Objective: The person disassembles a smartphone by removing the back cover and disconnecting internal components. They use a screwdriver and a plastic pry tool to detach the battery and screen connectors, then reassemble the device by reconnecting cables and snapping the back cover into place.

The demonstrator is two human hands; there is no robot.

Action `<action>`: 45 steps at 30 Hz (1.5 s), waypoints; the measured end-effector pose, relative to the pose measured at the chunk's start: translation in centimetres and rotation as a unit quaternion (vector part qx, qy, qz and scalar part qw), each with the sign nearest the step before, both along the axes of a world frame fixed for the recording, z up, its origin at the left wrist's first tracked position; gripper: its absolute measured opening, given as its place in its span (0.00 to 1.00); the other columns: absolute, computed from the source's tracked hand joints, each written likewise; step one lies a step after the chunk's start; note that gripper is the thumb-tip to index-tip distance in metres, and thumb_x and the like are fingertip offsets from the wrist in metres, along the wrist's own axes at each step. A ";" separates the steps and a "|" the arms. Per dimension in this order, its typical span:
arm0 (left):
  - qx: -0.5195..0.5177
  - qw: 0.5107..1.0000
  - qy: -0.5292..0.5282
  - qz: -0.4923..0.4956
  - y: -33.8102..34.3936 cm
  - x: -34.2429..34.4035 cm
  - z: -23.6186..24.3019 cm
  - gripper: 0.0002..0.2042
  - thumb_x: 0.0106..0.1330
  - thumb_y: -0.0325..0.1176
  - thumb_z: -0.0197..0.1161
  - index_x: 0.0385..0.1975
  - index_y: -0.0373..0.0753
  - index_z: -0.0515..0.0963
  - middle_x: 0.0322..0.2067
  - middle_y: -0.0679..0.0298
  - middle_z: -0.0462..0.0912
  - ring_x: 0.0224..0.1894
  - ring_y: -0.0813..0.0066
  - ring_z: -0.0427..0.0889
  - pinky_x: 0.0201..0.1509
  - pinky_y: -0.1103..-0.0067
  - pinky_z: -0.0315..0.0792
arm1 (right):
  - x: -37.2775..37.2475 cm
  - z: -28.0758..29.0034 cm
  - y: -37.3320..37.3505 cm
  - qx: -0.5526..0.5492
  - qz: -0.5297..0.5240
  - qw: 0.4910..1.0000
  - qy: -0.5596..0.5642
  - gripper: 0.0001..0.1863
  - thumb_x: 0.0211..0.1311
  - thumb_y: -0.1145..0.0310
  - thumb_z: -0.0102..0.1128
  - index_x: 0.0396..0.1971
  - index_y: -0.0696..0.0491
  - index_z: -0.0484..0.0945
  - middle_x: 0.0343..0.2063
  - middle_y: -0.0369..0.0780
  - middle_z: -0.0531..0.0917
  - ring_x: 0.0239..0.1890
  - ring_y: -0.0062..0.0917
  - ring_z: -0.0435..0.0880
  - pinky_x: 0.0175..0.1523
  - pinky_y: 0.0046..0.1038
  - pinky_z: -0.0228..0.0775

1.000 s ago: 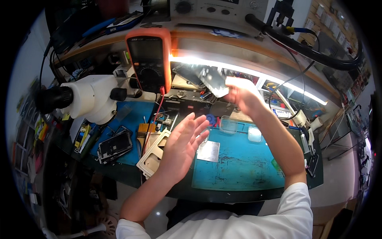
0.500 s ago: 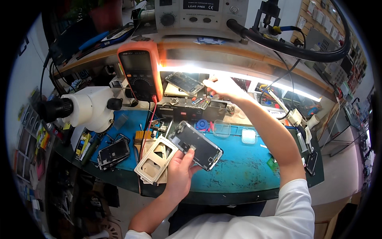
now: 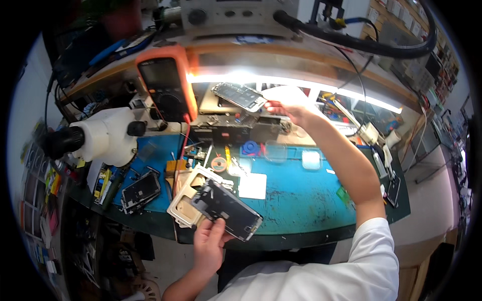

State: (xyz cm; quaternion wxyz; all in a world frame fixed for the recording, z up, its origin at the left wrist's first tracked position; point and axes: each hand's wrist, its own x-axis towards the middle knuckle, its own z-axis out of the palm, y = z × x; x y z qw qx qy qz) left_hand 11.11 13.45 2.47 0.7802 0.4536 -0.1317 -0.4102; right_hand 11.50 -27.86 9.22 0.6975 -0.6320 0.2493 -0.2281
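Phone panel (image 3: 228,209): dark, flat; clamped at its near edge by my left hand (image 3: 210,242), thumb on top, fingers beneath; it juts out ahead and to the right of that hand.
Tray (image 3: 182,194): beige, recessed; just ahead-left of my left hand, overlapped by a panel corner; whether they touch I cannot tell.
Plate (image 3: 252,186): pale square on the blue mat (image 3: 301,200), beyond my left hand.
Far panel (image 3: 240,95): left of my right hand (image 3: 296,111), its nearest end pinched in those fingertips; a pale slab (image 3: 208,103) lies farther left.
Slip risk: the one-edge grip might let Phone panel pivot and strike the tray; the end-only pinch might let Far panel's free end dip and scrape.
Half a second's change: my left hand has brought its panel lower, nearer my body; the plate it hid now shows; Far panel has shifted right relative to the slab.
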 end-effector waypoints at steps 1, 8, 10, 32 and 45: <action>-0.013 1.000 -0.007 0.017 0.7 -0.1 -0.4 0.11 0.83 0.31 0.51 0.54 0.31 0.77 0.50 0.56 0.86 0.50 0.69 0.88 0.54 0.68 0.86 | -2.9 -0.2 0.4 -0.031 0.029 0.999 0.020 0.13 0.72 0.69 0.67 0.50 0.60 0.84 0.40 0.41 0.87 0.39 0.23 0.86 0.48 0.25 0.84; -0.062 0.996 -0.004 0.067 1.4 -1.3 0.3 0.13 0.83 0.31 0.51 0.61 0.33 0.72 0.54 0.56 0.84 0.55 0.66 0.86 0.60 0.64 0.83 | -21.2 0.3 8.9 -0.061 0.072 0.983 0.156 0.12 0.72 0.68 0.67 0.49 0.58 0.89 0.32 0.33 0.87 0.33 0.15 0.82 0.42 0.23 0.77; -0.066 0.997 0.029 0.030 0.1 -2.1 -0.5 0.11 0.83 0.30 0.53 0.57 0.34 0.75 0.53 0.59 0.85 0.56 0.69 0.85 0.60 0.65 0.83 | -23.6 -1.0 9.7 -0.055 0.086 0.974 0.202 0.11 0.74 0.69 0.65 0.48 0.58 0.89 0.31 0.33 0.87 0.33 0.14 0.81 0.41 0.22 0.76; 0.076 0.812 -0.547 -0.190 -9.0 -3.0 -1.2 0.19 0.68 0.22 0.69 0.59 0.36 0.81 0.50 0.55 0.83 0.50 0.66 0.85 0.51 0.72 0.81 | -25.2 -4.1 11.2 -0.300 -0.056 0.949 0.076 0.14 0.74 0.77 0.60 0.56 0.58 0.82 0.45 0.36 0.86 0.45 0.16 0.83 0.51 0.23 0.76; 0.125 0.614 -0.741 -0.240 -12.2 -1.9 -0.6 0.55 0.52 0.41 0.85 0.77 0.34 0.56 0.70 0.48 0.70 0.73 0.50 0.67 0.79 0.58 0.55 | -25.5 -6.0 9.3 -0.298 -0.149 0.942 0.027 0.11 0.75 0.75 0.60 0.52 0.57 0.83 0.38 0.38 0.87 0.37 0.20 0.83 0.44 0.23 0.77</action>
